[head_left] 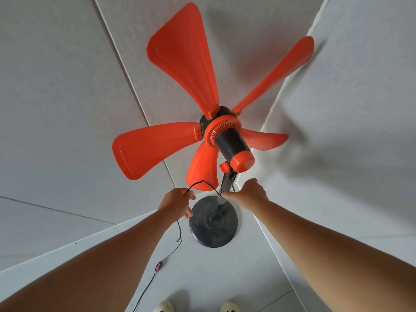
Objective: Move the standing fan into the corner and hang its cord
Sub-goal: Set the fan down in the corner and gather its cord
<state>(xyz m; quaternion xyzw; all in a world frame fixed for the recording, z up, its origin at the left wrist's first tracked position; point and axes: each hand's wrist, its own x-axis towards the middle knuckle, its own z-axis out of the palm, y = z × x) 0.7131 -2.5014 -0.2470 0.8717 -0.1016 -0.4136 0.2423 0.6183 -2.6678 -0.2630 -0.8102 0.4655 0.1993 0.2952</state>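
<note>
Cord-hanging step: the standing fan (211,136) is placed in the corner. The cord (203,184) is pinched by the left hand (177,202) beside the pole (225,188); right hand (247,192) fingers are closed at the pole. Draping over the pole is judged next.

The standing fan (213,140) stands in the wall corner. The cord (180,233) hangs left of its base (213,230), between both hands.

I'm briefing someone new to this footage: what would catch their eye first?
The orange blades of the standing fan fill the centre, against a white wall corner. Below, the left hand holds the black cord, and the right hand grips the pole above the round base.
</note>
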